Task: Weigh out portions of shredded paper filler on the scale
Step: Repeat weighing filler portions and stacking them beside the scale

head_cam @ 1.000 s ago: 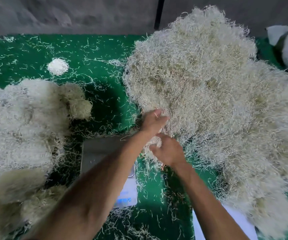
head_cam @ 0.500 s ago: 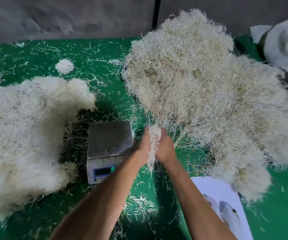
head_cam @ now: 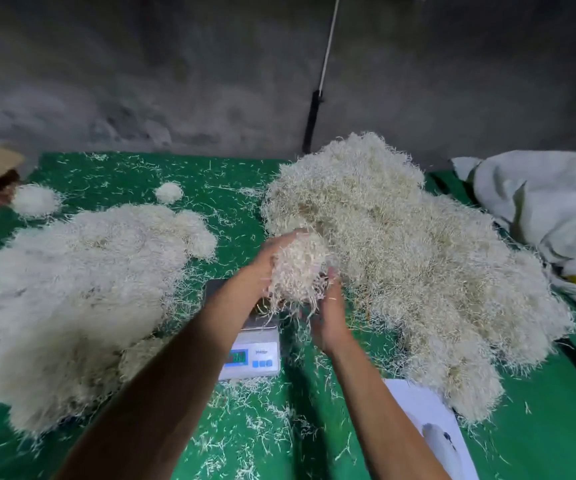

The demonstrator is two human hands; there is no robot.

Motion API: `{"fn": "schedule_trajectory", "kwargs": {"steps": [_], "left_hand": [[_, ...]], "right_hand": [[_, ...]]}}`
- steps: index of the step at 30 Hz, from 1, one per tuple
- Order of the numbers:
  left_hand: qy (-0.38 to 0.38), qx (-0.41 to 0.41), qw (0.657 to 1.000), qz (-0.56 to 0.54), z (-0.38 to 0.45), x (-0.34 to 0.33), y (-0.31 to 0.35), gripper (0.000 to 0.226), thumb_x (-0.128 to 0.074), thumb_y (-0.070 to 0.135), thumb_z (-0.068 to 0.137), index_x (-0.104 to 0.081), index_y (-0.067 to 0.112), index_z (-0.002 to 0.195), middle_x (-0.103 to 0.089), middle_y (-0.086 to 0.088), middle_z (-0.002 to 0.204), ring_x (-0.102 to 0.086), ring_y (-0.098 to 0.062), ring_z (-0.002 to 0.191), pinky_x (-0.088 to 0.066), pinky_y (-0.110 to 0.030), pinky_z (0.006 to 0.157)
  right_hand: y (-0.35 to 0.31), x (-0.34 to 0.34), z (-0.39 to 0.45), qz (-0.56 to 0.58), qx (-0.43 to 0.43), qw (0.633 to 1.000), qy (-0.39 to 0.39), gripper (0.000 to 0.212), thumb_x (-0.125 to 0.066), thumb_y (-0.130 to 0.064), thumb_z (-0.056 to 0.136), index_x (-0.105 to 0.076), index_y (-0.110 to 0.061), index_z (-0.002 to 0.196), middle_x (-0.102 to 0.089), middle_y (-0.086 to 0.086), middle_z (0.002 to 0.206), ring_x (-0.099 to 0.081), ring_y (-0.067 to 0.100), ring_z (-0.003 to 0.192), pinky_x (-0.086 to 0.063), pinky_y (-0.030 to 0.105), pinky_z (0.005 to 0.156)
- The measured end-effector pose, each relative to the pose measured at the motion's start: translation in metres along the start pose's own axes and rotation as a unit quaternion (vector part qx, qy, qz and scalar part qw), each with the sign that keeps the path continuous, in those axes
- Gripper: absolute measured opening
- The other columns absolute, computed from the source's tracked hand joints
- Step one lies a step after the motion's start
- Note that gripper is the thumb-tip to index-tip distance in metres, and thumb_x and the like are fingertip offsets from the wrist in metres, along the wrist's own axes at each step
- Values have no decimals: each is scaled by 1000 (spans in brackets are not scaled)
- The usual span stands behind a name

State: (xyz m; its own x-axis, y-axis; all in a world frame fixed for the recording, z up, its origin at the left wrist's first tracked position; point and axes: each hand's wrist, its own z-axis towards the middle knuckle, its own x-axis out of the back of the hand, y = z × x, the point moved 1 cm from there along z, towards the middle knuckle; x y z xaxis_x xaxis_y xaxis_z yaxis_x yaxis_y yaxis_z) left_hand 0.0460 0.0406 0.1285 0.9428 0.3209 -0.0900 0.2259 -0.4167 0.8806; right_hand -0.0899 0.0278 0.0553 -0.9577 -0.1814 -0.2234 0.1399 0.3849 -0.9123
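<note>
Half a second ago the two hands were pressed together low beside the scale [head_cam: 250, 344], with only a thin tuft of paper caught between them. Now they carry a full clump of shredded paper [head_cam: 298, 271], lifted clear of the big pile [head_cam: 411, 258] that lies to the right of the scale. So a portion has been pulled off the stock, and by my reading the next step is to set it on the scale's plate.

The left hand [head_cam: 272, 258] cups the clump from the left and over the top, fingers curled round it. The right hand [head_cam: 329, 306] supports it from below and the right, fingers bent up against the strands. Both grips are closed on the clump; neither is released.

The clump hangs just above the back right corner of the scale and is not resting on the plate. It is taller than wide, its long axis running roughly up and down with a slight lean, the rounded top toward the wall and loose strands trailing down toward the plate. A few strands are falling off below.

The scale's display is lit, but the digits are too blurred to read. Left of the scale a second heap of paper [head_cam: 82, 289] spreads over the green tabletop [head_cam: 556, 427], and loose strands are scattered all around it.
</note>
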Motion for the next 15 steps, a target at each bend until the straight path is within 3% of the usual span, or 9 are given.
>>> {"fn": "schedule_trajectory", "kwargs": {"steps": [2, 3, 5, 7, 9, 10, 12, 14, 15], "left_hand": [[10, -65, 995, 75, -8, -8, 14, 88, -69, 64, 82, -40, 13, 149, -45, -15, 151, -52, -27, 131, -41, -42, 111], [48, -97, 989, 101, -8, -8, 15, 92, -66, 67, 84, -35, 15, 153, -50, -9, 147, -56, -15, 127, -43, -32, 106], [134, -161, 972, 102, -9, 9, 8, 88, -60, 69, 88, -35, 16, 155, -63, 4, 119, -58, 16, 86, -46, -9, 77], [205, -178, 957, 105, -11, 35, 5, 92, -61, 71, 86, -36, 13, 154, -60, 11, 93, -47, 16, 61, -34, -8, 55], [222, -156, 959, 87, -13, 59, 4, 98, -64, 70, 84, -34, 8, 154, -61, 5, 91, -58, 3, 73, -42, -16, 60], [225, -136, 962, 68, -12, 68, 0, 98, -65, 68, 85, -34, 6, 153, -65, -4, 105, -64, -9, 91, -50, -23, 75], [216, -88, 972, 19, -13, 84, -12, 89, -59, 66, 91, -34, 7, 153, -51, -16, 146, -52, -30, 132, -42, -41, 108], [158, -28, 986, -42, -16, 94, -25, 84, -48, 71, 94, -30, 18, 156, -31, -11, 163, -33, -32, 146, -27, -52, 117], [121, -4, 989, -88, -18, 98, -31, 84, -48, 73, 92, -28, 25, 157, -24, -6, 165, -28, -31, 149, -23, -55, 118]], "right_hand": [[-23, -32, -12, 69, 59, 993, -73, 72, -47, -69, 95, -55, -14, 140, -70, 15, 124, -68, 26, 117, -58, 45, 93], [-33, -47, -18, 64, 80, 991, -86, 65, -44, -63, 100, -56, -11, 138, -68, 17, 126, -65, 23, 122, -57, 43, 96], [-38, -65, -30, 10, 92, 990, -106, 53, -36, -54, 104, -50, -19, 143, -59, 7, 139, -49, 2, 132, -43, 36, 112], [-29, -72, -34, -46, 94, 984, -146, 54, -36, -48, 104, -37, -20, 150, -41, -5, 154, -28, -1, 136, -27, 35, 119], [-20, -72, -32, -133, 107, 971, -165, 41, -43, -43, 102, -49, -26, 140, -58, -6, 136, -48, 3, 128, -44, 33, 108], [-17, -73, -32, -173, 110, 965, -165, 36, -48, -43, 102, -51, -31, 135, -64, -11, 115, -60, -1, 106, -53, 31, 97], [-6, -78, -29, -197, 103, 968, -117, 48, -62, -41, 98, -50, -31, 144, -58, -16, 88, -56, -3, 64, -51, 20, 64], [1, -85, -24, -208, 120, 969, -58, 56, -69, -30, 96, -45, -27, 147, -59, -10, 89, -51, -3, 50, -48, 15, 50], [3, -89, -21, -238, 142, 960, -36, 59, -70, -27, 95, -41, -24, 147, -62, -7, 102, -57, -3, 56, -55, 16, 59]]}}
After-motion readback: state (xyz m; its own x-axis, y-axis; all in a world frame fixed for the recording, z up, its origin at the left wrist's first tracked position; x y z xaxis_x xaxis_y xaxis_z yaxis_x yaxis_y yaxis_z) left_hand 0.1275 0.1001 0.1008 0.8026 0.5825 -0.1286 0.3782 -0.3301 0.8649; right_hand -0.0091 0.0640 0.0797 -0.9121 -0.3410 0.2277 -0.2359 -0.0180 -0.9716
